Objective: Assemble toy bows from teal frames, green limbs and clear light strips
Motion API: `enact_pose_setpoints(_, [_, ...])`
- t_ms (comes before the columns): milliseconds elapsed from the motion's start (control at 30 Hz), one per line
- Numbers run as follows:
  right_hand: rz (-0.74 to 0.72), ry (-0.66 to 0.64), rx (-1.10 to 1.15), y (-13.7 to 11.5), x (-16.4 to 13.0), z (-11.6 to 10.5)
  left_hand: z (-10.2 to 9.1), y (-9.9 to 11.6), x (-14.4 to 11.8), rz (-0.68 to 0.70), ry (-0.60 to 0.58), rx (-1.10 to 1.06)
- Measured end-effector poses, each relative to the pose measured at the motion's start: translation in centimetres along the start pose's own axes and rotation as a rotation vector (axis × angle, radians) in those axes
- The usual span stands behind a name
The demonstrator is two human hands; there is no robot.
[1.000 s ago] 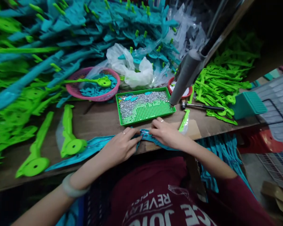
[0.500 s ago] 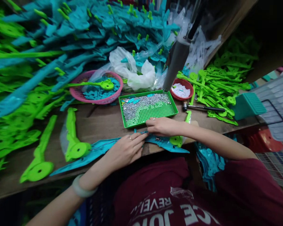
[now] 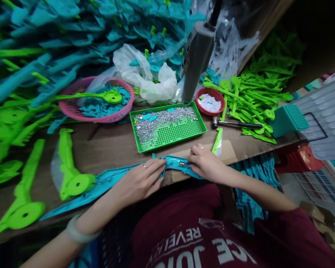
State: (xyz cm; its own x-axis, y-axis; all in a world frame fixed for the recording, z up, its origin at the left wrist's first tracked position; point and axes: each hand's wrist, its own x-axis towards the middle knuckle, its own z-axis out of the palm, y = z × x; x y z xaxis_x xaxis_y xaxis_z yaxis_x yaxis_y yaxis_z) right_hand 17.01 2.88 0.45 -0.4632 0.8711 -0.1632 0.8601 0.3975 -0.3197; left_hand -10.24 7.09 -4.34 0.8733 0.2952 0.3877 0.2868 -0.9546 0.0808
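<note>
1. The left hand is in the lower middle of the frame. It lies on a long teal plastic piece at the front edge of the wooden table, and its fingers pinch the piece.
2. The right hand is just to the right of it, also on the teal plastic piece, and its fingers are curled down and grip the piece.
3. Between the two hands a small metal part sits on the teal piece; it is perhaps a screw or a rivet, but the view is too small to tell.
4. The teal piece goes from the lower left of the frame to the middle, along the table edge.
5. Just above the hands stands a green tray with many small silver parts in its upper half.
6. A pink basket with teal bits is in the upper left of the tray, and a small red bowl is on its right.
7. A grey cylinder hangs over the back edge of the tray.
8. A hammer lies to the right, near a heap of green plastic pieces.
9. Two green plastic pieces lie on the table at the left.
</note>
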Motion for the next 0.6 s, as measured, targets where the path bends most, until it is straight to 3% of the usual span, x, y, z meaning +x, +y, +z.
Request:
enact_pose_setpoints(133, [0.141, 0.04, 0.009, -1.2, 0.4, 1.2, 0.0, 0.5, 0.0, -0.053, -0.014, -0.011])
enact_pose_setpoints(300, [0.262, 0.11, 0.198, -1.0, 0.5, 1.9, 0.1, 0.7, 0.0, -0.097, -0.041, -0.053])
enact_pose_setpoints(600, [0.265, 0.124, 0.513, 0.5, 1.4, 1.3, 0.0, 0.9, 0.4, -0.033, -0.011, 0.02])
